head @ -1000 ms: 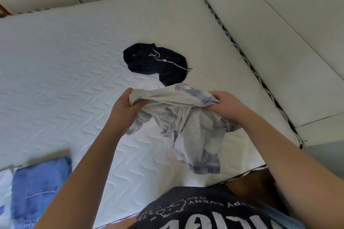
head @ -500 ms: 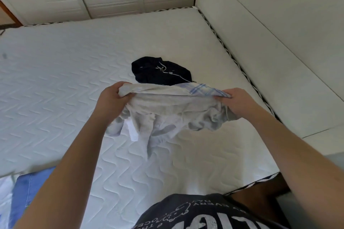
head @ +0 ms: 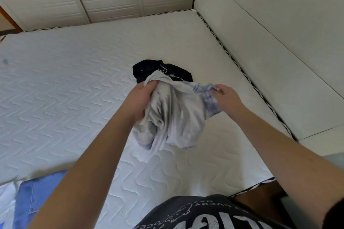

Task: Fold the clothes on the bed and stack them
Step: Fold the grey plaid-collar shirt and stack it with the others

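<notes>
Now the left hand and right hand, gripping the pale garment, have drawn closer, bunching it.

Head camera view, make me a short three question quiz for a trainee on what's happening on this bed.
1. True or false: the white garment lies flat on the mattress.
2. Which hand grips its blue plaid edge? A) left hand B) right hand
3. Fill in: the crumpled garment beyond the hands, the black garment, is ____ in colour.

Key: 1 false, both hands hold it up, bunched. 2 B. 3 black.
</notes>
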The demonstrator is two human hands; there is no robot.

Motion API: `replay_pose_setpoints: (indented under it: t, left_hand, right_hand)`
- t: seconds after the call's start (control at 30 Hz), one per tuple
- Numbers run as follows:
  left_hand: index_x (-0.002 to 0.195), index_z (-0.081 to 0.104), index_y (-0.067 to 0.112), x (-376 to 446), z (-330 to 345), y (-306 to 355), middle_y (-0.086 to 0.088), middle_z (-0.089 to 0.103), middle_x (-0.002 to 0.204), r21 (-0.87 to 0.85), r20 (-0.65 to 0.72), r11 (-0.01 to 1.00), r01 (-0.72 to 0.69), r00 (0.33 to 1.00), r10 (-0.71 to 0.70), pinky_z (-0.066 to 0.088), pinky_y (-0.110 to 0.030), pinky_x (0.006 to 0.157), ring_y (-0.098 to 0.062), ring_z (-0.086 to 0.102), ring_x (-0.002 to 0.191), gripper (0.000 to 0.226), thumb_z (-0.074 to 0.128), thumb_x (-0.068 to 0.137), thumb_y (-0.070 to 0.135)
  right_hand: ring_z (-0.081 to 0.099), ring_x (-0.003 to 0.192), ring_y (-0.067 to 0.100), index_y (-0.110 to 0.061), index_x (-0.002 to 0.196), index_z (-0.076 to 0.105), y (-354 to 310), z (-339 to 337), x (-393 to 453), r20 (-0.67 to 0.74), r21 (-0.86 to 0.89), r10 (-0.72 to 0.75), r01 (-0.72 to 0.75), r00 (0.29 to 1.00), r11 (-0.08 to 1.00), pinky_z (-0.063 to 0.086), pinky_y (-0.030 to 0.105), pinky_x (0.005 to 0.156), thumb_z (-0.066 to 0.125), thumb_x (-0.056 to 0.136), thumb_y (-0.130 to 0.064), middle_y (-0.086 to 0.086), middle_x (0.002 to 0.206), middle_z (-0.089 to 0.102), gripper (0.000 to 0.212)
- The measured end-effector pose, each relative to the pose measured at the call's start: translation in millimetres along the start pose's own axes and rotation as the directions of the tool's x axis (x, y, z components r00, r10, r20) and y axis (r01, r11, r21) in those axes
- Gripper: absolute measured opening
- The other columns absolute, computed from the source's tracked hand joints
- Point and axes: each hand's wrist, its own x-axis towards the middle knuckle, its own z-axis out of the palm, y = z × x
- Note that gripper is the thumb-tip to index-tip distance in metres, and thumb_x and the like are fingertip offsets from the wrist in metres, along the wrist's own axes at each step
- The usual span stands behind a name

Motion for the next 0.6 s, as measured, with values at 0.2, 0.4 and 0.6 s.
replay_pose_setpoints:
  t: [0.2,0.4,0.6]
  left_hand:
    - [0.12,0.065,0.011,1,23,23,-0.008,0.073,0.113,-0.322,0.126,0.931,0.173,0.982,-0.139,0.055,-0.033,0.088,-0.021,0.07,0.105,0.03,0.053,0.1,0.03]
    - [0.12,0.063,0.005,-5,36,50,-0.017,0.069,0.119,-0.498,0.283,0.831,0.249,0.952,-0.115,0.059,-0.037,0.082,-0.029,0.068,0.108,0.034,0.048,0.101,0.028]
    - [0.116,0.066,0.008,5,39,60,-0.012,0.073,0.112,-0.419,0.204,0.899,0.122,0.978,-0.038,0.06,-0.036,0.083,-0.027,0.07,0.105,0.028,0.053,0.099,0.026]
  right_hand:
    - [0.055,0.114,0.018,-0.016,0.14,0.046,28,41,-24,0.031,-0.025,0.067,-0.066,0.997,0.997,0.044,0.033,0.095,0.061,0.094,-0.017,0.001,0.125,0.058,0.048]
    - [0.053,0.119,0.012,-0.033,0.145,0.037,47,85,-65,0.619,-0.064,0.088,-0.061,0.781,0.996,0.045,0.031,0.095,0.079,0.07,-0.027,-0.011,0.13,0.055,0.087]
    - [0.061,0.108,0.017,-0.032,0.115,0.065,47,106,-68,0.535,0.05,0.179,-0.242,0.826,0.969,0.048,0.036,0.095,0.064,0.086,-0.047,-0.008,0.114,0.067,0.033]
